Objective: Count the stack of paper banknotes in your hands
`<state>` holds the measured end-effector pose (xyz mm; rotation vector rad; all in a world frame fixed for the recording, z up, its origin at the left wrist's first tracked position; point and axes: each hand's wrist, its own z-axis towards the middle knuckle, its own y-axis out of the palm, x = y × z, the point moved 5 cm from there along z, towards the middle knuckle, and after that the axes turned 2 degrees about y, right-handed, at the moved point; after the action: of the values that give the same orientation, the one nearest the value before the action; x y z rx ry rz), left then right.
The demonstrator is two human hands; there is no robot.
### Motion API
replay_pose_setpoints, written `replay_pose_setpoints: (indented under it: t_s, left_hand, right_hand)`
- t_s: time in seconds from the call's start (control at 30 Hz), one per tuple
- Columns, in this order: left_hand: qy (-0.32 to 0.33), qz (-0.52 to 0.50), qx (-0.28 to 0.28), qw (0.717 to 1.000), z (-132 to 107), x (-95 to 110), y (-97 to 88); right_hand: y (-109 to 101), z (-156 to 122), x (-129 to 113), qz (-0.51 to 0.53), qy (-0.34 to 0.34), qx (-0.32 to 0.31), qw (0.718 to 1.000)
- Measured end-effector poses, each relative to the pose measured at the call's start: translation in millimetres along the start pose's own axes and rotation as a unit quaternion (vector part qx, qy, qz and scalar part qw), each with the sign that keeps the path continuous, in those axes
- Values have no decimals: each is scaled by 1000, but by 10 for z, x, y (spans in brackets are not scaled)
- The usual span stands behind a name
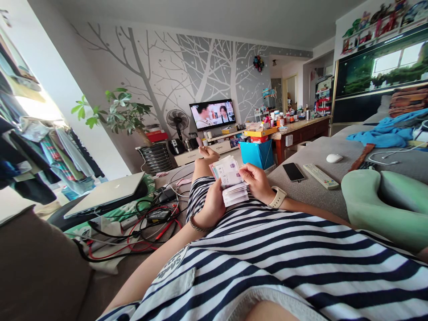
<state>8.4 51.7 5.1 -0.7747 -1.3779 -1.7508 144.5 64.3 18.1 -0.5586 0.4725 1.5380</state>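
Observation:
Above my lap I hold a wad of pale banknotes [228,173] with small purple portraits. My left hand [215,203] is closed around its left side, the thumb lying on the top notes. The lower ends of several notes [236,195] fan out in folded layers below. At the right edge, my right hand [257,182] pinches the top note between thumb and fingers. Pink and bluish edges show behind the front notes at the upper left. A braided bracelet circles my left wrist, and a pale watch [278,197] is on my right wrist.
On the sofa to my right lie a phone [294,172], a remote control [320,176], a white mouse [334,158] and a green neck pillow [363,191]. To my left are a closed laptop [107,192] and tangled cables [143,227]. A blue bin [257,154] stands ahead.

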Motion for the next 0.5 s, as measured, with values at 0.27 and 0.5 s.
replay_pose_setpoints:
  t_s: [0.27,0.5]
  left_hand:
    - [1,3,4,1000,-8,1,10]
    - [-37,-17,10,999,-8,-48,-33]
  right_hand:
    - [0,4,0,12,-1,0,1000]
    - [21,4,57,48,19,-16,999]
